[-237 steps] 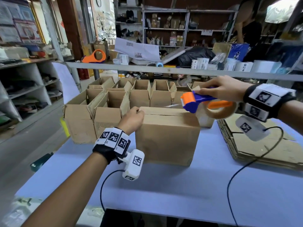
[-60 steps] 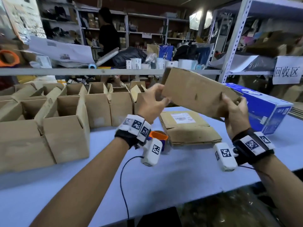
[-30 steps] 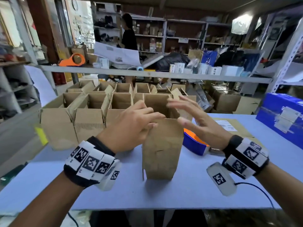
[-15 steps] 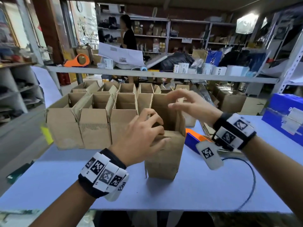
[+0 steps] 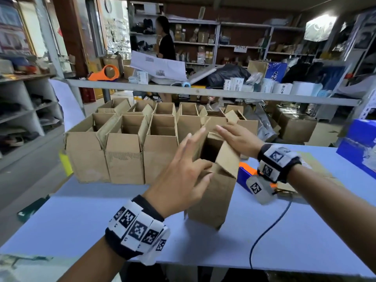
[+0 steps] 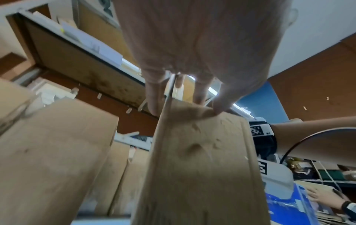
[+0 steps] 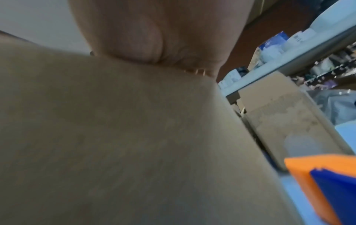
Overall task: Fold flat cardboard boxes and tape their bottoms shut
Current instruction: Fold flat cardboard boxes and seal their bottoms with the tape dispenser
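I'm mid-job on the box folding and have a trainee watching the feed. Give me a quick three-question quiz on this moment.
1. True or false: the tape dispenser is in the right hand.
2. Which hand touches the box on its near-left top flaps?
A. left hand
B. right hand
C. neither
3. Fill in: the box being worked on stands upright on the blue ____.

Key
1. False: the dispenser lies on the table behind the right wrist; the right hand's straight fingers press a far flap of the box.
2. A: its spread fingers rest on those flaps.
3. table
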The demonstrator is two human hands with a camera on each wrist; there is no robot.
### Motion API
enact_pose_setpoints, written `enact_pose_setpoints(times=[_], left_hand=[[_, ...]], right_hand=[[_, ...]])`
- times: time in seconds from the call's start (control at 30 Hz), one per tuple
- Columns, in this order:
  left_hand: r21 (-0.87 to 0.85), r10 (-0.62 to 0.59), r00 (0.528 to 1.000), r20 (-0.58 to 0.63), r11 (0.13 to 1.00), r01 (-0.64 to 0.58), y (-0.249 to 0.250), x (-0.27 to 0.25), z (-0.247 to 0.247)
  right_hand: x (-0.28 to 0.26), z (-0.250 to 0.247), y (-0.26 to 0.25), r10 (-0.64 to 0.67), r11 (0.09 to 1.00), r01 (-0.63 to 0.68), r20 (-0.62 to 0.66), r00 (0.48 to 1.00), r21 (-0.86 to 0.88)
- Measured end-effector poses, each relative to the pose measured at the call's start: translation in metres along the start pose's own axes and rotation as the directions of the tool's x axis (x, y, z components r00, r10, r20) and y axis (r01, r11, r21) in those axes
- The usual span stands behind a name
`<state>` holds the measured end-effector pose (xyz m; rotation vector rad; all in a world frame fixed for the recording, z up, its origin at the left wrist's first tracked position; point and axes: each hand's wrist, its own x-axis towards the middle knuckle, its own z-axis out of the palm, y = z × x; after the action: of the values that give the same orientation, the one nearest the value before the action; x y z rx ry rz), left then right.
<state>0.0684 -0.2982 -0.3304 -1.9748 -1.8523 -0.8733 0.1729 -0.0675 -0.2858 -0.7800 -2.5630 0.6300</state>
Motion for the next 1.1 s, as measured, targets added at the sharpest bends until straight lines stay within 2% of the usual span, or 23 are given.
enact_pose_setpoints(times=[0.07, 0.13, 0.23, 0.3, 0.37, 0.5, 0.67, 0.73, 0.87, 0.97, 1.1], left_hand=[[-0.091, 0.003, 0.999, -0.034, 0.996, -0.006, 0.005, -0.001, 0.004], [-0.165, -0.005, 0.998, -0.069, 0.986, -0.006, 0.008, -0.001, 0.007], [-0.254, -0.055, 0.998, -0.033, 0.966, 0.045, 0.010, 0.001, 0.009], [-0.324, -0.144, 0.990, -0.003, 0.936, 0.135, 0.014, 0.001, 0.014], [-0.298, -0.166, 0.985, -0.053, 0.944, 0.143, 0.019, 0.000, 0.021], [-0.117, -0.084, 0.990, -0.116, 0.991, 0.070, 0.022, -0.002, 0.031], [-0.038, 0.065, 0.979, -0.196, 0.997, -0.074, 0.021, 0.001, 0.028], [-0.041, 0.040, 0.986, -0.160, 0.998, -0.047, 0.022, 0.001, 0.026], [0.025, -0.085, 0.995, -0.056, 0.996, 0.086, 0.021, -0.002, 0.028], [0.067, -0.147, 0.986, -0.074, 0.986, 0.152, 0.022, 0.000, 0.027], [0.055, -0.184, 0.981, -0.065, 0.981, 0.188, 0.012, 0.001, 0.021]], right_hand=[[-0.001, 0.012, 0.004, 0.013, 0.995, -0.001, -0.127, 0.992, 0.099], [-0.002, 0.017, 0.009, 0.086, 0.983, -0.044, -0.235, 0.968, 0.178], [-0.004, 0.027, 0.017, 0.264, 0.917, -0.177, -0.211, 0.941, 0.357], [-0.007, 0.032, 0.016, 0.313, 0.845, -0.176, -0.199, 0.929, 0.506], [-0.010, 0.033, 0.013, 0.314, 0.810, -0.145, -0.213, 0.925, 0.568], [-0.014, 0.028, 0.010, 0.305, 0.824, -0.109, -0.273, 0.912, 0.556], [-0.013, 0.022, 0.012, 0.216, 0.857, -0.079, -0.216, 0.952, 0.509], [-0.012, 0.021, 0.011, 0.190, 0.872, -0.073, -0.197, 0.962, 0.484], [-0.012, 0.022, 0.008, 0.202, 0.897, -0.131, -0.129, 0.971, 0.423], [-0.014, 0.018, 0.007, 0.242, 0.902, -0.188, -0.094, 0.966, 0.389], [-0.028, 0.005, 0.007, 0.280, 0.863, -0.224, -0.060, 0.958, 0.454]])
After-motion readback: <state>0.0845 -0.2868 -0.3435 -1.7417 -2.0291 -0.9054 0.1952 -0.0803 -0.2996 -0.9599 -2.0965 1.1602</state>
